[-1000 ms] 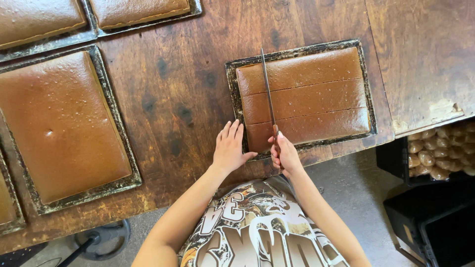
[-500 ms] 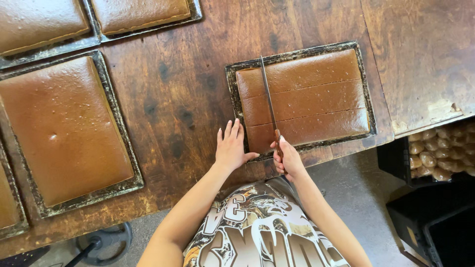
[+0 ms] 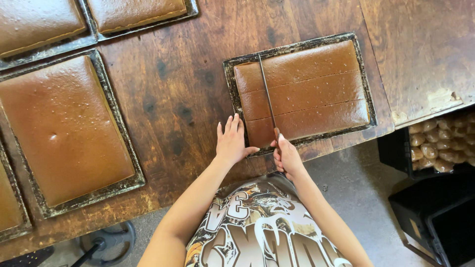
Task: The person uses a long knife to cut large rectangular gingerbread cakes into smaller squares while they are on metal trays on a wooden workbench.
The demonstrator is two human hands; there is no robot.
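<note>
Right hand (image 3: 288,157) grips the long knife (image 3: 267,99), blade now drawn nearer across the brown slab (image 3: 316,89); left hand (image 3: 231,141), open flat, steadies the tray (image 3: 229,74) at the counter (image 3: 183,99) front edge.

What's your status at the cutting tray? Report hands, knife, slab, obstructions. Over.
Right hand grips the long knife, blade lying across the brown slab. Left hand flat on the wooden table beside the tray. Two lengthwise cuts show. Nothing blocking.

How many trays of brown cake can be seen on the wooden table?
5. One under the knife, before the hands; one large at left; two along the top edge; a sliver at the far left edge. More may lie outside the view.
</note>
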